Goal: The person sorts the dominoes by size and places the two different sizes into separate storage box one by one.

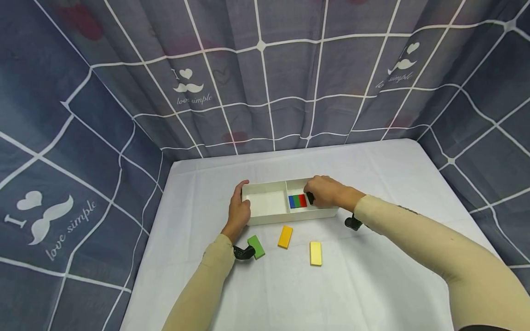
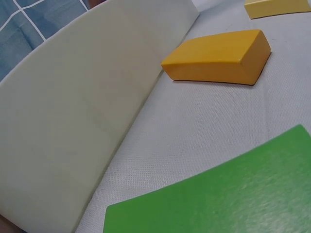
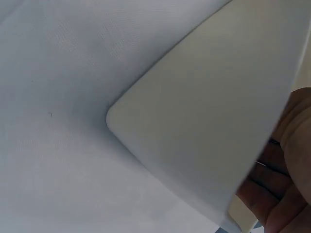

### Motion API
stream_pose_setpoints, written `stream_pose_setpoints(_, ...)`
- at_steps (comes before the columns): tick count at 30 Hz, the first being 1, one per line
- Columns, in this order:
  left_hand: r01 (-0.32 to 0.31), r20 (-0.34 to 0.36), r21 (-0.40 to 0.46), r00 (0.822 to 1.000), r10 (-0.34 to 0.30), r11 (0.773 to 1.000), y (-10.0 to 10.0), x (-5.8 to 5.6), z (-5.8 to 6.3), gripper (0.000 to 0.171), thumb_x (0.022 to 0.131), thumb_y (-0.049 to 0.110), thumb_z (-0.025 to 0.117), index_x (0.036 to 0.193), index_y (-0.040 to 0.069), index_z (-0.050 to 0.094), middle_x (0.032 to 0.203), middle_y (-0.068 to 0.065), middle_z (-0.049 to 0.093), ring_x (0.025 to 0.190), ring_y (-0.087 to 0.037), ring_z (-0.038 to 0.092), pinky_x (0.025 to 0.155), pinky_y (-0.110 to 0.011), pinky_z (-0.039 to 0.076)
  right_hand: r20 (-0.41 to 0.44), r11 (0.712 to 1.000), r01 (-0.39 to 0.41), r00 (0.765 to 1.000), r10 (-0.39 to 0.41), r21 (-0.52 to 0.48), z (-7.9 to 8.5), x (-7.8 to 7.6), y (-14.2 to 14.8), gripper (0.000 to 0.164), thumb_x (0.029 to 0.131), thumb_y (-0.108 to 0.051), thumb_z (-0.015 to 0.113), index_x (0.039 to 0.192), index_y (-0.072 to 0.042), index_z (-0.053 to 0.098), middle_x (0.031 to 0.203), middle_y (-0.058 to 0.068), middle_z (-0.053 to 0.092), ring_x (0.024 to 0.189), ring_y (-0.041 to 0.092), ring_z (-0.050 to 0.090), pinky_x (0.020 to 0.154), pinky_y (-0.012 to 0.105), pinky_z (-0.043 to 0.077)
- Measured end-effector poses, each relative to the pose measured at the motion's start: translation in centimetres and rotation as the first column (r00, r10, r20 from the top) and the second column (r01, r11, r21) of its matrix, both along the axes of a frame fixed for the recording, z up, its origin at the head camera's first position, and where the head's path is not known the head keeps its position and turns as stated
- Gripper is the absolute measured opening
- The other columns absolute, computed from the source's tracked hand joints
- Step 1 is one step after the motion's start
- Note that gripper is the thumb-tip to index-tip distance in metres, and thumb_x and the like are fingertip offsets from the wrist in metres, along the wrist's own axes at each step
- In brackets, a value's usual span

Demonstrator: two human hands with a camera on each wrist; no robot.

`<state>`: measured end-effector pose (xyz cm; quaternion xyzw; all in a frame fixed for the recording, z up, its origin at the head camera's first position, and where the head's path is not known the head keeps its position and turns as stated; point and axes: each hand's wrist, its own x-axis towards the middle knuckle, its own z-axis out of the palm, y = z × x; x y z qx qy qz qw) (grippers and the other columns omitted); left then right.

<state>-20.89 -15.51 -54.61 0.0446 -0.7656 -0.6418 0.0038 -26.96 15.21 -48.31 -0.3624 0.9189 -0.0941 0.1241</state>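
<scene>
A white two-compartment box [image 1: 265,218] lies on the table. My left hand [image 1: 238,214] grips its left end, with the thumb over the rim and the fingers along the outside. In the right compartment stand a blue block [image 1: 291,202], a green block [image 1: 296,201] and a red block [image 1: 302,200], side by side. My right hand [image 1: 327,191] reaches into that compartment and holds a black block [image 1: 310,198] right beside the red one. The hand covers part of the black block. In the right wrist view, the box wall [image 3: 204,107] hides most of the fingers.
In front of the box lie a loose green block [image 1: 256,247] by the left wrist, an orange block [image 1: 285,236] and a yellow block [image 1: 315,253]. White cloth covers the table [image 1: 372,276]. Grey checked curtains [image 1: 290,69] hang at the back and both sides.
</scene>
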Motion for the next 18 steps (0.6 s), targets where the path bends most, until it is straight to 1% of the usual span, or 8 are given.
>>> stream_pose_setpoints(5,0.002,0.0,0.016,1.0,-0.002,1.0,-0.1,0.0,-0.1,0.071,0.099,-0.008,0.036,0.166,0.017,0.041,0.168,-0.012,0.047,0.157,-0.034,0.043,0.132,-0.059,0.031,-0.023,1.0,-0.002,1.0,0.002,0.001,-0.5,-0.1,-0.2,0.025,0.084,0.005,0.081,0.106,-0.005,0.084,0.099,0.005,0.08,0.082,0.018,0.064,0.075,0.038,0.059)
stream_pose_setpoints(9,0.007,-0.006,0.022,1.0,-0.007,1.0,0.0,0.0,-0.2,0.072,0.099,-0.009,0.036,0.166,0.014,0.039,0.168,-0.014,0.047,0.157,-0.036,0.043,0.131,-0.06,0.031,-0.049,1.0,-0.012,0.999,0.012,0.007,-0.9,-0.1,-0.4,0.022,0.083,0.004,0.084,0.103,-0.005,0.083,0.095,0.005,0.08,0.079,0.018,0.064,0.072,0.039,0.058)
stream_pose_setpoints(16,0.014,-0.016,0.014,1.0,-0.014,1.0,0.0,-0.1,-0.2,0.072,0.098,-0.009,0.035,0.167,0.012,0.038,0.168,-0.014,0.046,0.156,-0.036,0.044,0.13,-0.06,0.032,-0.073,1.0,-0.026,0.997,0.027,0.008,-1.3,0.0,-0.8,0.024,0.082,-0.001,0.088,0.106,-0.004,0.083,0.097,0.007,0.081,0.08,0.019,0.065,0.08,0.039,0.06)
stream_pose_setpoints(18,0.017,-0.016,0.014,1.0,-0.016,1.0,-0.1,-0.1,-0.2,0.071,0.098,-0.009,0.035,0.167,0.011,0.038,0.168,-0.013,0.046,0.156,-0.035,0.044,0.131,-0.059,0.032,-0.078,1.0,-0.028,0.997,0.028,0.007,-1.3,0.1,-0.8,0.025,0.082,-0.002,0.089,0.106,-0.003,0.083,0.096,0.007,0.081,0.08,0.019,0.065,0.08,0.038,0.06)
